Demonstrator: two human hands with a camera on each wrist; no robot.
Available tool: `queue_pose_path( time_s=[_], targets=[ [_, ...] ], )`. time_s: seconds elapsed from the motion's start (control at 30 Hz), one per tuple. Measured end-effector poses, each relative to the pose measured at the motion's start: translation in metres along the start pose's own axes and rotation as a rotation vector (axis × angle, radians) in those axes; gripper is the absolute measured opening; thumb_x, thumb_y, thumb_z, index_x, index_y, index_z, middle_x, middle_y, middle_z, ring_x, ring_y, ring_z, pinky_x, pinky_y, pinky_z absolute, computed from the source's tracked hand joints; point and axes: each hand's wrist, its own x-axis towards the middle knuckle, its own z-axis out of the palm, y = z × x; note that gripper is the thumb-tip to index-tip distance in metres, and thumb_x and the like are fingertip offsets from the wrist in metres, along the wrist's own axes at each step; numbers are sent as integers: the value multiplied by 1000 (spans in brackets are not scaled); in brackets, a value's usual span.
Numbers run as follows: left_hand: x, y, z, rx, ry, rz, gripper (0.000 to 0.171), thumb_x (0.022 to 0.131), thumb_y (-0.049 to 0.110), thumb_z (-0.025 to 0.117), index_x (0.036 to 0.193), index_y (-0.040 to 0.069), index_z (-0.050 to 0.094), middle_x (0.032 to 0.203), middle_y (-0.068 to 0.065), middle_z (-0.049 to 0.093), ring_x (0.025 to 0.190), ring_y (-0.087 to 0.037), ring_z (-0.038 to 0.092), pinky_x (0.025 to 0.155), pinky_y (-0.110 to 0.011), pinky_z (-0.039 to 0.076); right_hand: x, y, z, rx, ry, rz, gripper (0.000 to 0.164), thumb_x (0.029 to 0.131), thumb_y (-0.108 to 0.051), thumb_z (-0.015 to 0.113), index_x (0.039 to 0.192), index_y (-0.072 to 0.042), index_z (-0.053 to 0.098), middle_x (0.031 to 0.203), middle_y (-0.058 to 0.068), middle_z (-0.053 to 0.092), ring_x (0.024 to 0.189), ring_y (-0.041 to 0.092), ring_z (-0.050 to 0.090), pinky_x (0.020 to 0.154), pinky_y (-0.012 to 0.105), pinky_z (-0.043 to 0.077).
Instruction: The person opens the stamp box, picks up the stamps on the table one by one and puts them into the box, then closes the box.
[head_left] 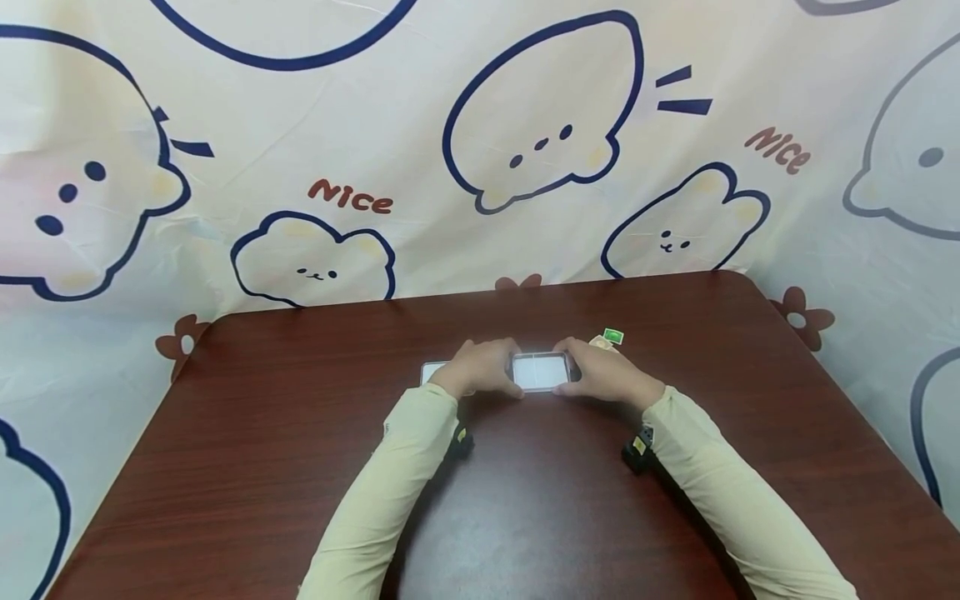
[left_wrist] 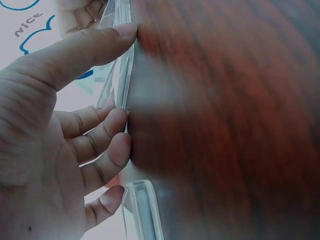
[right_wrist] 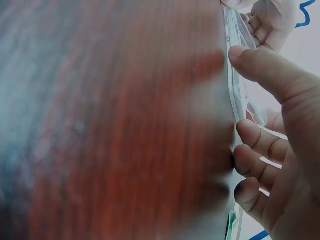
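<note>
A clear, flat plastic case with a whitish inside lies on the table, between my two hands. My left hand grips its left end, the thumb on the near edge and the other fingers curled at the side. The right hand holds the opposite end in a similar way. Seen edge-on in the left wrist view, the case has a thin transparent lid tilted up from its base. The same raised lid shows in the right wrist view.
A second clear case lies left of my left hand, partly hidden by it. Beyond the right hand are a small green stamp-like piece and a beige one. The brown table meets a patterned cloth behind.
</note>
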Motion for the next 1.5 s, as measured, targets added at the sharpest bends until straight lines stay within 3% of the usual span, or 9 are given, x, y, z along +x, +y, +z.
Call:
queue_pose_path(
  time_s=[0.3,0.67,1.0,1.5],
  targets=[
    [0,-1,2,-33,-18,30,64,68,40,82,120,16,54,89,7,61,92,-14,56,100,-47,31,-8,1,-2,-19,14,-1,66,79,-38,77,130,-7,49,106,7,61,86,18,57,77,35,51],
    [-1,-1,7,-42,-9,23,64,73,41,81,125,15,54,89,6,61,91,-15,56,104,-48,30,-28,4,-9,12,-13,77,65,81,-41,74,133,-11,48,96,3,54,84,17,54,69,30,47],
    [-4,-4,-1,-34,-6,24,65,75,40,79,128,12,53,89,6,63,93,-15,57,104,-48,32,-50,-9,-11,0,-45,12,62,82,-44,73,131,-14,51,88,-3,54,72,10,52,61,26,43],
    [3,-3,1,-21,-9,32,64,77,41,77,128,13,53,90,4,62,91,-16,56,101,-47,33,-74,-22,0,-44,-80,-106,57,81,-44,73,126,-13,56,81,-10,52,71,3,48,61,21,40]
  ],
)
